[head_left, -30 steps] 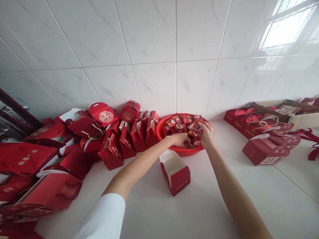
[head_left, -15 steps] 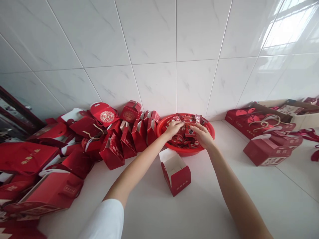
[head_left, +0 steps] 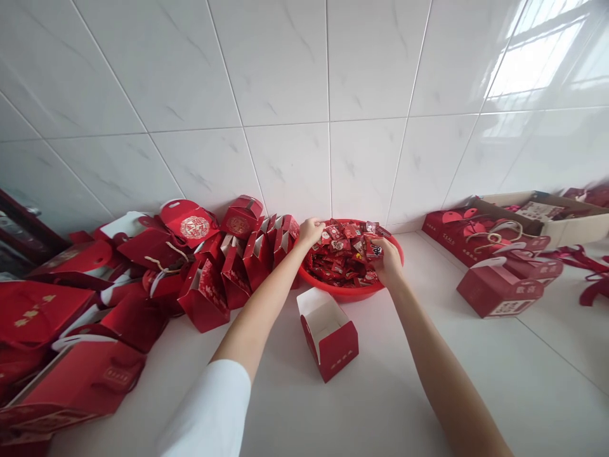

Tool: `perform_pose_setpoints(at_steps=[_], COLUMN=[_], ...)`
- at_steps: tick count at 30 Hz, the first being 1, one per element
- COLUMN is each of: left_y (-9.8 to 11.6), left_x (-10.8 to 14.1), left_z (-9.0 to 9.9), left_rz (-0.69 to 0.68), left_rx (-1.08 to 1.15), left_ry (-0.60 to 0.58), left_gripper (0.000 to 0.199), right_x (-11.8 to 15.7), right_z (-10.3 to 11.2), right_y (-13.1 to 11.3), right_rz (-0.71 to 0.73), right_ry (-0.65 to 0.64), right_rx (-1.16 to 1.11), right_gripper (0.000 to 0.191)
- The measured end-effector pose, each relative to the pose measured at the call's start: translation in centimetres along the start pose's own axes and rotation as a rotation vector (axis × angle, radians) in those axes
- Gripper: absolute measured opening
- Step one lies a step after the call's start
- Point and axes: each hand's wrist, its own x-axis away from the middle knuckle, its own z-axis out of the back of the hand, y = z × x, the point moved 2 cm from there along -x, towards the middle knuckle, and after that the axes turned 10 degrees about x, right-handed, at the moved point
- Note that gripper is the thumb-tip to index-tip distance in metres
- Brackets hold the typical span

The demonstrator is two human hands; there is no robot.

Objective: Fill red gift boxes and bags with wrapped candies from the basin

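A red plastic basin point(head_left: 346, 292) full of small red-wrapped candies point(head_left: 333, 260) stands against the tiled wall. My right hand point(head_left: 390, 261) is at the basin's right side, its fingers closed on a red candy packet point(head_left: 373, 247) with dark lettering. Over the left rim is my left hand point(head_left: 310, 232), fingers pinched together; what they hold, if anything, is too small to make out. In front of the basin, between my forearms, an open red gift box point(head_left: 339, 352) stands with its white inside showing and one flap raised.
Many red gift boxes point(head_left: 203, 298) crowd the left side, some with rope handles. To the right are more red boxes point(head_left: 499, 289), an open cardboard carton point(head_left: 580, 228) and dark red ribbon point(head_left: 597, 289). White tiles point(head_left: 285, 165) rise behind the basin.
My left hand has moved from the middle of the basin to its left rim, away from the packet. My right hand still holds the packet. The view has shifted slightly right.
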Motion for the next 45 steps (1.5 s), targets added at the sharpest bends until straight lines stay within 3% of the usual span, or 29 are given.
perform_pose_setpoints(at_steps=[6, 11, 18, 27, 29, 33, 35, 39, 43, 45], left_y=[-1.1, 0.1, 2.6, 3.1, 3.1, 2.0, 1.1, -0.5, -0.3, 0.2], left_x=[-1.1, -0.4, 2.2, 4.5, 4.1, 2.7, 2.2, 2.1, 2.9, 3.7], left_z=[-1.9, -1.0, -1.1, -2.0, -1.7, -0.3, 0.2, 0.3, 0.3, 0.5], left_rz=[0.016, -0.076, -0.181, -0.179, -0.153, -0.076, -0.046, 0.0, -0.031, -0.058], left_rx=[-0.055, 0.095, 0.254, 0.261, 0.195, -0.034, -0.102, -0.163, -0.083, -0.021], left_ry=[-0.054, -0.084, -0.402, -0.541, -0.479, -0.16, -0.083, -0.074, -0.155, -0.209], left_gripper=[0.019, 0.02, 0.035, 0.034, 0.03, 0.014, 0.009, 0.025, 0.012, 0.018], right_x=[0.3, 0.1, 0.3, 0.6, 0.7, 0.7, 0.7, 0.6, 0.7, 0.8], right_z=[-0.2, 0.0, -0.1, -0.2, -0.2, -0.1, -0.1, -0.2, -0.2, -0.3], right_y=[-0.3, -0.1, -0.3, -0.4, -0.4, -0.5, -0.5, -0.5, -0.6, -0.7], right_rz=[0.016, -0.01, -0.016, 0.011, -0.004, -0.011, -0.01, -0.011, -0.02, -0.008], right_ry=[-0.03, -0.031, -0.172, -0.144, -0.18, -0.147, -0.114, -0.095, -0.113, -0.149], right_rx=[-0.007, -0.029, -0.125, -0.059, -0.047, -0.074, -0.084, -0.085, -0.111, -0.099], right_gripper=[0.016, 0.014, 0.019, 0.026, 0.028, 0.028, 0.028, 0.03, 0.03, 0.03])
